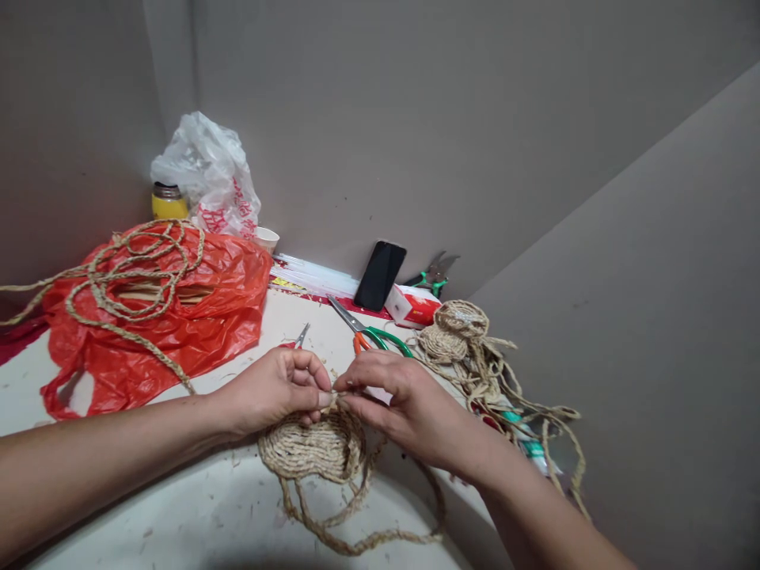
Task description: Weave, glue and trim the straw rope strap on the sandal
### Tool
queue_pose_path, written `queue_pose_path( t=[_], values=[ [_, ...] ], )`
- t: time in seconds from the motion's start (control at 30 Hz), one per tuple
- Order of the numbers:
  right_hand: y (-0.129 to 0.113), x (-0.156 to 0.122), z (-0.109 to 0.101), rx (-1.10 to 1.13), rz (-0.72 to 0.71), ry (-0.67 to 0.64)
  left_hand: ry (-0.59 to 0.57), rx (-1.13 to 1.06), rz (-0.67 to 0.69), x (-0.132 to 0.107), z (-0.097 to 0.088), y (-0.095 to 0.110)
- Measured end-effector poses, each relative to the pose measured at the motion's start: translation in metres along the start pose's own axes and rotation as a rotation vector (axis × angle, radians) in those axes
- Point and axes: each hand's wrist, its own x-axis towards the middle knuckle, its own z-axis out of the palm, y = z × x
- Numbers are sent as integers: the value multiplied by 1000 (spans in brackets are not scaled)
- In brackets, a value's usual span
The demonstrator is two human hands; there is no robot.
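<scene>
My left hand point(276, 389) and my right hand point(407, 396) meet over the table, thumbs and fingertips pinched close together on a strand of straw cord point(334, 405). The strand's exact form between the fingertips is partly hidden. Just below them sits a coiled woven straw piece point(312, 450), made of rows of braid laid side by side. From it a loose straw braid point(371, 543) loops toward the front of the table and around under my right wrist. Beyond my fingers lie green-and-orange-handled scissors point(380, 338) and small red-handled scissors point(300, 339).
A red plastic bag point(231, 285) with a coiled straw braid point(104, 277) covers the left side. Behind stand a yellow-bodied jar point(169, 204), a white plastic bag point(205, 162) and a paper cup point(267, 237). A phone point(381, 275) and pliers point(436, 273) lean against the wall. Woven straw pieces point(461, 318) lie right.
</scene>
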Motion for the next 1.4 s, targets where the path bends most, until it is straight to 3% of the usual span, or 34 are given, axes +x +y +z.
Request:
queue_pose_path(
  t=[0.23,0.6,0.8,0.9,1.03,1.23,1.4],
  values=[
    [-3,0,1,105,42,-10,29,52,91,-3,5,3],
    [-3,-3,2,29,12,-43,32,91,-27,-3,4,5],
    [4,2,2,-88,18,-169,179,604,181,2,1,-1],
    [6,10,1,-84,22,-264,171,860,181,4,0,-9],
    [10,18,0,-91,34,-328,169,1044,154,3,0,-14],
    [17,19,2,-67,48,-406,159,1031,117,2,2,-18],
    [15,20,-2,-53,96,-376,159,889,106,3,4,-19]
  ],
)
